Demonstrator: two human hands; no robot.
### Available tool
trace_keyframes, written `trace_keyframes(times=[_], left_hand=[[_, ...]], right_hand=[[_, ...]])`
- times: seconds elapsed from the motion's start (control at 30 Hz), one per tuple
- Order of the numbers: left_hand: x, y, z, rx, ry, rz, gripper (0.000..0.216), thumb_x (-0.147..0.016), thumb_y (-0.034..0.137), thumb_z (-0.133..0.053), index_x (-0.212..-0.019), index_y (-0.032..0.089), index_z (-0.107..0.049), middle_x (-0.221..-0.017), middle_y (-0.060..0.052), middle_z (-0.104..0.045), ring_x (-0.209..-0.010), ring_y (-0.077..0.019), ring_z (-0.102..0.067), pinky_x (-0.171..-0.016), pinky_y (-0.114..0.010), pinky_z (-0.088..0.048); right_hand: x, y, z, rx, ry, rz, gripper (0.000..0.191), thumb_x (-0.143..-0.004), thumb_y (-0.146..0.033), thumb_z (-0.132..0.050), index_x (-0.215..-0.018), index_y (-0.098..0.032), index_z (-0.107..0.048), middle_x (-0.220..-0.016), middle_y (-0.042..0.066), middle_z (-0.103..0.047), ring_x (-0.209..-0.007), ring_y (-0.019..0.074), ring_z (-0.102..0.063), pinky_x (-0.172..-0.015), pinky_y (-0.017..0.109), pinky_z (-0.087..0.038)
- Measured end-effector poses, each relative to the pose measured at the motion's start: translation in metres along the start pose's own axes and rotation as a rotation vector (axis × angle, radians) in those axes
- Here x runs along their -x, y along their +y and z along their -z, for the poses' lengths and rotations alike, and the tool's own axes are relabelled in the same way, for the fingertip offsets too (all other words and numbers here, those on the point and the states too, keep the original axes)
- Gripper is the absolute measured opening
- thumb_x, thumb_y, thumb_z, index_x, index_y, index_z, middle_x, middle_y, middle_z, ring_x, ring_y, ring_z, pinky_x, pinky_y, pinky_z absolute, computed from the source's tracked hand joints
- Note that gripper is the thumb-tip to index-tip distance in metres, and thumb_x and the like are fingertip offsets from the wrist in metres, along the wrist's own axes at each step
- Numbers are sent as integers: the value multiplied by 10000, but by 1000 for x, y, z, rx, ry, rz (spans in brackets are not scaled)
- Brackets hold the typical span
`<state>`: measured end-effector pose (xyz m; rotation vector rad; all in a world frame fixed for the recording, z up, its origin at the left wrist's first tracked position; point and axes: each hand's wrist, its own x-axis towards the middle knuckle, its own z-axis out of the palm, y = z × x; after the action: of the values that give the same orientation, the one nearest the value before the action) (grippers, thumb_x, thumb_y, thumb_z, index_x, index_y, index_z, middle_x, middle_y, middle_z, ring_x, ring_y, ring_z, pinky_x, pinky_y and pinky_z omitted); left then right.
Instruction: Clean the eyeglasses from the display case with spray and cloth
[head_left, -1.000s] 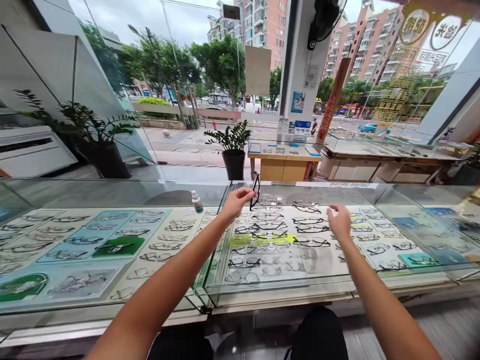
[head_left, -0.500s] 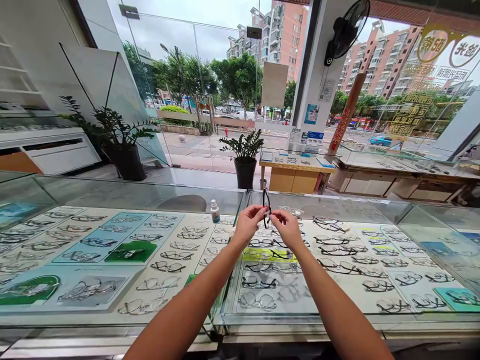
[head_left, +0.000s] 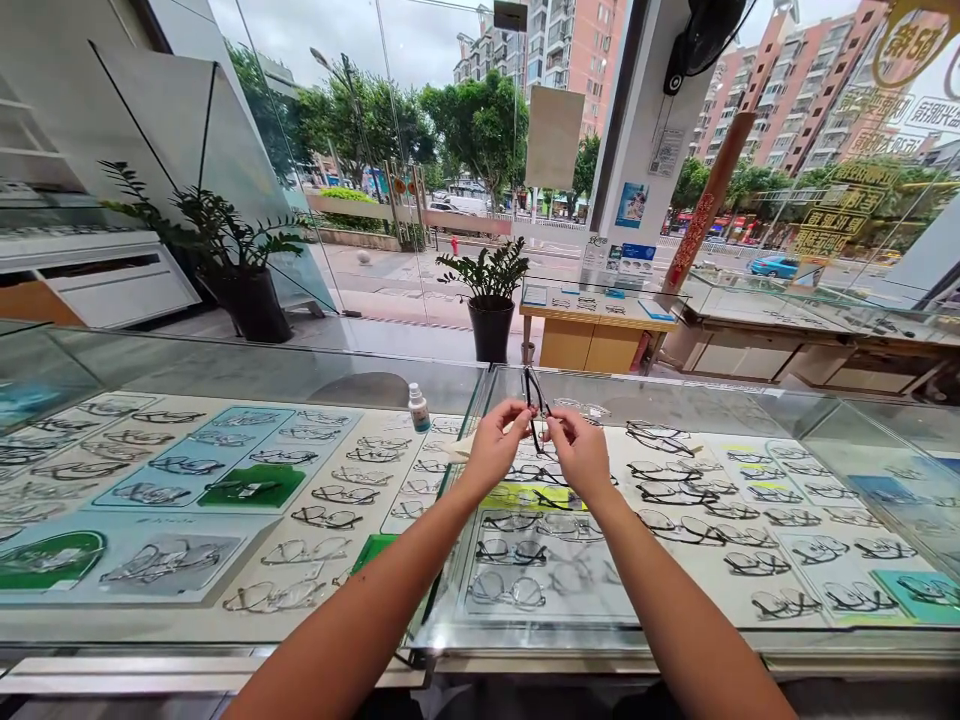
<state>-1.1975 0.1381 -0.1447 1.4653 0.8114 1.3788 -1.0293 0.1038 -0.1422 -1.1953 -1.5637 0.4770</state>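
Note:
Dark-framed eyeglasses [head_left: 536, 435] are held up between my two hands, above the glass counter, turned nearly edge-on to me. My left hand [head_left: 496, 440] pinches them from the left, thumb and fingers together. On the other side, my right hand [head_left: 579, 448] grips them with its fingertips. Exactly which parts of the frame the fingers press is too small to tell. A small white-capped bottle [head_left: 418, 408] stands on the counter top, left of my left hand.
Under the glass of the display counter [head_left: 450, 630] lie rows of eyeglasses [head_left: 510, 592], some on green and blue panels. Beyond the counter are a potted plant [head_left: 491, 310], a second plant [head_left: 244, 290] and a wooden cabinet [head_left: 589, 343]. A window faces the street.
The eyeglasses have turned slightly, so a second dark piece of the frame now shows beside the first. My hands keep their grip. The camera view has tipped a little downward.

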Motion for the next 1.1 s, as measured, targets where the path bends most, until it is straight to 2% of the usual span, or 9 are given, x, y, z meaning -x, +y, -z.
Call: trace_keyframes(times=[0.17,0.37,0.53,0.67,0.77,0.9,1.0,1.1], left_hand=[[2,0,-2,-2,-17,-33,352,-948,556,-727,-984,208,-685,-1017,-52,-703,-953,-192,-671,-850,-324,-605],[2,0,0,-28,1,-50,337,-971,553,-693,-977,218,-653,-1002,-48,-680,-907,-185,-653,-814,-310,-603],[2,9,4,-126,12,-65,334,-982,557,-650,-941,226,-632,-1008,-55,-687,-955,-207,-652,-796,-303,-595],[3,12,7,-251,-42,-91,295,-1018,506,-598,-929,227,-622,-961,-37,-675,-855,-184,-629,-781,-302,-570],[3,12,8,-315,-76,-110,285,-1028,491,-582,-950,223,-640,-981,-45,-691,-850,-185,-623,-792,-308,-558],[2,11,8,-267,-83,-95,280,-1013,493,-601,-937,224,-626,-992,-47,-686,-879,-194,-627,-802,-311,-561],[0,9,9,-181,-48,-81,293,-985,512,-641,-916,229,-618,-974,-43,-668,-898,-204,-634,-799,-310,-572],[1,8,8,-173,-45,-81,294,-979,519,-656,-927,230,-639,-977,-46,-673,-905,-209,-640,-778,-304,-574]], right_hand=[[3,-7,-3,64,-17,22,265,-1019,-450,-584,-1025,-231,-733,-732,12,-777,-630,197,-694,-669,305,-464],[0,-6,3,158,17,27,258,-1037,-444,-561,-1052,-255,-737,-730,16,-783,-649,219,-716,-677,318,-472],[-6,-2,23,200,213,51,327,-1070,-456,-518,-1150,-233,-744,-874,62,-834,-728,241,-750,-729,350,-512],[-11,0,39,196,402,81,360,-1081,-452,-496,-1199,-219,-744,-1054,98,-835,-843,250,-749,-803,371,-540],[-15,1,45,199,470,106,354,-1079,-431,-490,-1216,-219,-739,-1128,112,-813,-924,254,-737,-808,369,-537],[-14,-1,41,151,440,121,355,-1065,-409,-516,-1299,-206,-689,-1222,132,-786,-994,255,-720,-782,358,-532],[-9,-6,33,140,395,137,360,-1053,-402,-545,-1337,-204,-643,-1188,124,-781,-889,234,-710,-775,365,-541],[-3,-11,25,197,252,266,276,-1065,-342,-517,-1258,-233,-681,-1129,96,-770,-868,224,-704,-831,375,-561]])
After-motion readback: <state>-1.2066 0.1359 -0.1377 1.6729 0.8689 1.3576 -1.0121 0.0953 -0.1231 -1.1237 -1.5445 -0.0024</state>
